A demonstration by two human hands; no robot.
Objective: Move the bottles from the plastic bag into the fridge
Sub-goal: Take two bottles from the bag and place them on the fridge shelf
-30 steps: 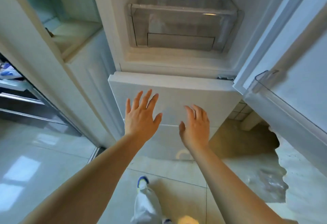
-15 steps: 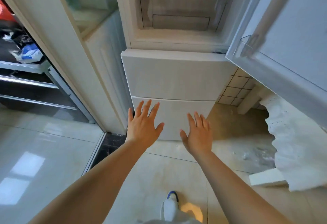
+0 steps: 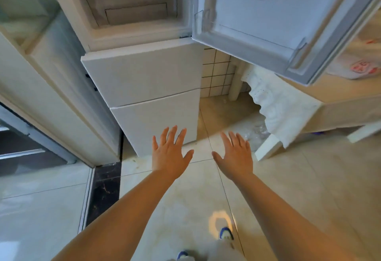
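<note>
Left hand: my left hand (image 3: pixel 168 153) is stretched out in front of me, palm down, fingers straight and spread, holding nothing.
Right hand: my right hand (image 3: pixel 235 153) is level with the left and just beside it, fingers straight and slightly spread, also holding nothing.
Hand spacing: the two hands are apart, with a gap of bare floor between the thumbs; neither touches the other or any object.
Fridge: the fridge (image 3: pixel 142 79) stands directly ahead of my hands. Its upper compartment is open; its two lower fronts are closed.
Upper door: the door (image 3: pixel 284 19) is swung out to the right, with a clear shelf rail along its lower inner edge.
Drawer: a clear drawer (image 3: pixel 132 7) sits at the bottom of the open compartment; its contents cannot be made out.
Bottles and bag: a crumpled clear plastic item (image 3: pixel 256 134) lies on the floor to the right of my right hand, beside a white table leg; I cannot tell whether it is the bag. No bottle can be identified.
Table: a table (image 3: pixel 338 104) with a white lace cloth (image 3: pixel 282 108) stands at right, under the open door.
Floor: pale glossy tiles (image 3: pixel 185 194), with a dark stone threshold strip (image 3: pixel 105 188) at left.
Feet: my shoes (image 3: pixel 225 233) with blue toes show at the bottom edge.
</note>
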